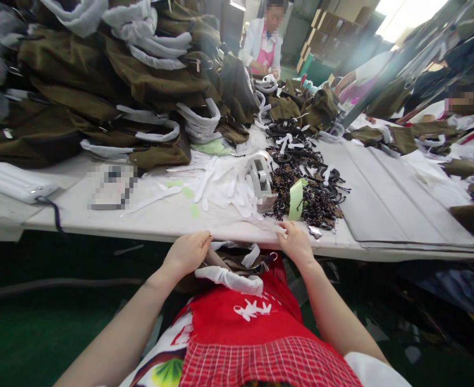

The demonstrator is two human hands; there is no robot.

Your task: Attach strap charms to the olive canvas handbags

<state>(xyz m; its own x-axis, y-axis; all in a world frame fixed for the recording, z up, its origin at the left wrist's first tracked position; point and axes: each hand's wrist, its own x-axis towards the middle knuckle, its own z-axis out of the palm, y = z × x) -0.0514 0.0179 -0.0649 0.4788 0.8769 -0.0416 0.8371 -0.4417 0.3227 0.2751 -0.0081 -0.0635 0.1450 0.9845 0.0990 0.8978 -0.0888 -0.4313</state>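
Noted left hand (186, 255) with fingers closed on the left edge of a bag (225, 260). Located the bag at lap level, just below the front edge of the table (69, 212), against a red apron (256, 317), with handles in white wrap. Noted right hand (295, 241) at the table edge, with thumb and fingers pinched on whitish film (276, 229). Recorded just beyond the right hand a pile of dark cords (317, 201), with a green slip (296, 200) on top. Recorded a dispenser (260, 171) beside the pile, with white strips (228, 188) to the left. Found stacked bags (79, 67) at left rear, with wrapped handles, and grey sheets (406, 199) at right. Observed a co-worker (264, 45) at the far side, in white top and pink apron.
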